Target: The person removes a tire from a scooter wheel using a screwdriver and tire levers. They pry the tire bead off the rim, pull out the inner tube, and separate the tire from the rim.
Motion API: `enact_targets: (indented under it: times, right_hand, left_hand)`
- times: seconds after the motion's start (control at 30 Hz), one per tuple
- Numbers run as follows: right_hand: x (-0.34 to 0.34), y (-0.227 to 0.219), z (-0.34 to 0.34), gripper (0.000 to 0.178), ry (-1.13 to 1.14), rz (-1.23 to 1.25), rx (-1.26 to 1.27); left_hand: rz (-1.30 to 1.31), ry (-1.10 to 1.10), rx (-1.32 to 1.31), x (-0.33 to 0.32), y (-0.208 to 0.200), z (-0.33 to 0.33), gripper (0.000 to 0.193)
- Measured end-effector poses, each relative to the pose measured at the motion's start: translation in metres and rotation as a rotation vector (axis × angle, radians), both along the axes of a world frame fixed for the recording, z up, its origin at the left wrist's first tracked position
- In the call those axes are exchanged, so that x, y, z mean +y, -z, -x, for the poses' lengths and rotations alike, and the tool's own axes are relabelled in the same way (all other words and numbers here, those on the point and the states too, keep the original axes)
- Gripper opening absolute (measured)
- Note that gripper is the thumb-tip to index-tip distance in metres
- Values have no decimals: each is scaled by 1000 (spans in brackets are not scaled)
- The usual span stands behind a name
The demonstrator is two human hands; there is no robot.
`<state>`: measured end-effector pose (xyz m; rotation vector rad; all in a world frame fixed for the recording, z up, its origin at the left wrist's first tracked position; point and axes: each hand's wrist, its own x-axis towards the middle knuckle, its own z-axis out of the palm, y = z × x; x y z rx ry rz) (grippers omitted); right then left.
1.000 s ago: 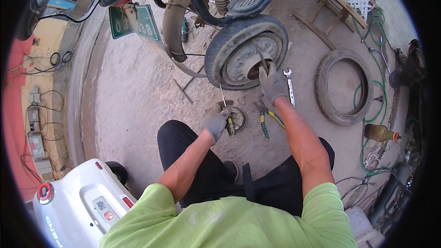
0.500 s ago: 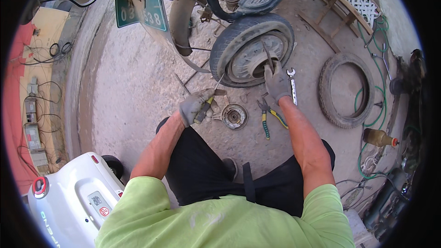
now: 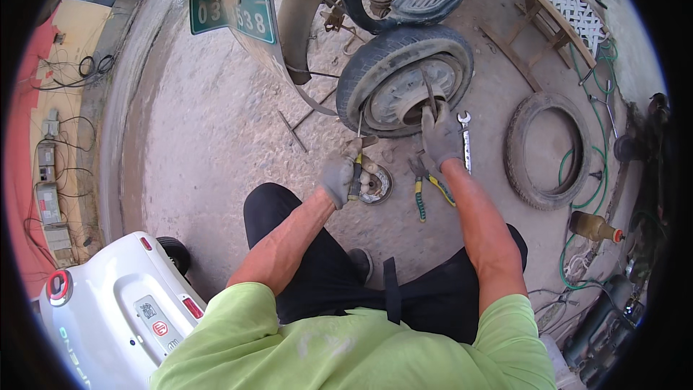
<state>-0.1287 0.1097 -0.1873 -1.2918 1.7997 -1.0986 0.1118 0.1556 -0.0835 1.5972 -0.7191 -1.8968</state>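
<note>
A scooter's wheel with its tyre (image 3: 354,90) lies tilted in front of me, its hub opening facing me. My left hand (image 3: 338,179), gloved in grey, is closed round the yellow-and-black handle of a screwdriver (image 3: 355,182). The shaft points up toward the tyre's lower left edge; I cannot tell if it touches. A flat brownish metal piece (image 3: 369,141) sticks out by that hand's fingers. At the hub, my gloved right hand (image 3: 442,137) is closed on a narrow dark metal bar (image 3: 429,88) that slants up across the rim. Behind my left fingers, a round metal hub cover (image 3: 380,188) is partly hidden.
Yellow-and-green pliers (image 3: 421,188) and an open-end wrench (image 3: 466,144) lie beside my right arm. A loose tyre (image 3: 516,152), a green hose (image 3: 605,166) and a brown bottle (image 3: 593,227) are to the right. A T-shaped bar (image 3: 292,131) lies left; a white vehicle (image 3: 119,303) stands lower left.
My left hand has moved right, over the hub cover, and the screwdriver has swung more upright toward the tyre. My right hand stays at the hub with the bar. The view has shifted slightly.
</note>
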Motion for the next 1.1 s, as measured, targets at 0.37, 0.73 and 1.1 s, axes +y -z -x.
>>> enact_targets:
  times: [0.37,0.73,1.1]
  right_hand:
    - [2,5,1,41,-9,16,38]
    - [2,3,2,40,-14,17,36]
    - [2,13,12,43,-13,54,89]
  left_hand:
    - [-133,98,140,-31,-10,-39,47]
    - [-126,-111,152,-21,4,-6,42]
    - [97,-483,47,3,89,129,48]
